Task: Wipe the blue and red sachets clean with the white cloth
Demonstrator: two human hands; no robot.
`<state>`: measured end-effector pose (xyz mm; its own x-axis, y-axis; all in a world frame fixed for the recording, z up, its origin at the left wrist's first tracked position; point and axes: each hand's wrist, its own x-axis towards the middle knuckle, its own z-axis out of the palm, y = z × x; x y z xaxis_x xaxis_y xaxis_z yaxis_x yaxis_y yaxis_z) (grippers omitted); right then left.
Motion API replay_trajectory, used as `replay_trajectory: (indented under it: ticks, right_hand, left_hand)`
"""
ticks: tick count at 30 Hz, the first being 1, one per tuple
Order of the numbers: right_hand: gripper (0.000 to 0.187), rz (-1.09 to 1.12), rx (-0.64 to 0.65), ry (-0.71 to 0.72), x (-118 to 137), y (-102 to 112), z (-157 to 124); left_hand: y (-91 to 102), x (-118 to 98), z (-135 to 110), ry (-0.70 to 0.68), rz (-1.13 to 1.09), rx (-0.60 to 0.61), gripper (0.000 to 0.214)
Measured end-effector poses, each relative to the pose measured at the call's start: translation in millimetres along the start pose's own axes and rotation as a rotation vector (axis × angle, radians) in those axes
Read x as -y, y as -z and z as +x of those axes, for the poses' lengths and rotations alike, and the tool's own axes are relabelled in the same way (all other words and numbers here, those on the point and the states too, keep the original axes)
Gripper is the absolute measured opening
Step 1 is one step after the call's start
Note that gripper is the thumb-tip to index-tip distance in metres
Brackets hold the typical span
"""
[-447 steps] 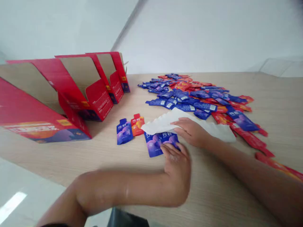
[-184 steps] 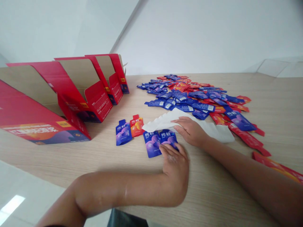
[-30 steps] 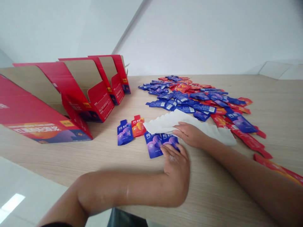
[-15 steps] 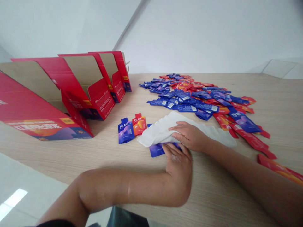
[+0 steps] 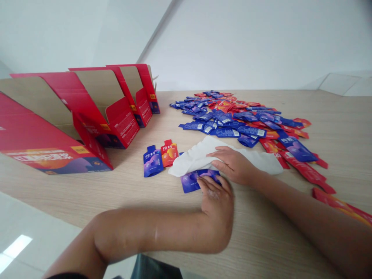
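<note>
1. At far left, red boxes (image 5: pixel 120 121) stand open in a row on the table (image 5: pixel 130 190).
2. Right of them, a blue pouch (image 5: pixel 153 163) and a red pouch (image 5: pixel 169 154) lie face up, side by side, apart from both hands.
3. Next, two half-covered pouches (image 5: pixel 190 183), both blue, lie flat with their near ends showing. Their long axes run away from the person, roughly across the cloth's.
4. Over their far ends lies the white cloth (image 5: pixel 200 155), stretched left to right, just beyond the left fingers.
5. The left hand (image 5: pixel 216 195) is the nearer to the pouches' near ends: its fingers, close together and flattened, press on the right-hand one without wrapping round it.
6. The right hand (image 5: pixel 233 165) rests on the cloth, thumb a little apart from the fingers; I cannot tell whether it pinches a fold.
7. Beyond and to the right spreads the pile (image 5: pixel 223 118) of blue and red pouches.
</note>
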<state>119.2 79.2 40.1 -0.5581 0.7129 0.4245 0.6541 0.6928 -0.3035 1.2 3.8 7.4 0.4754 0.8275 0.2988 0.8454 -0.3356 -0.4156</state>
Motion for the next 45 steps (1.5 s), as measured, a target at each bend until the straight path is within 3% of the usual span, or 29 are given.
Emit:
replay_trajectory:
  ticks: [4,13,18,23,33,39,45]
  right_hand:
    - [0.034,0.017,0.067,0.005,4,-4,1]
    - [0.037,-0.063,0.012,-0.084,-14,-3,-1]
    - [0.037,-0.026,-0.025,-0.028,-5,0,-1]
    - [0.034,-0.010,0.059,0.011,0,-5,1]
    - [0.039,-0.091,0.009,-0.087,-20,-5,-1]
    - [0.037,-0.030,-0.042,-0.027,-6,0,0]
    - [0.037,0.005,0.056,0.005,5,-5,1]
  left_hand:
    - [0.2,-1,1,0.023,-0.047,-0.011,0.032]
    - [-1.8,-1,-2,-0.001,-0.050,0.009,0.035]
    - [-2.2,-2,-1,-0.006,-0.011,0.011,0.037]
    - [2.4,0,0,0.013,0.009,0.013,0.034]
    - [-4.0,-2,-2,-0.015,0.025,0.015,0.039]
    - [-3.0,-1,-2,-0.014,0.056,-0.011,0.037]
    - [0.7,-1,2,0.020,0.026,0.013,0.033]
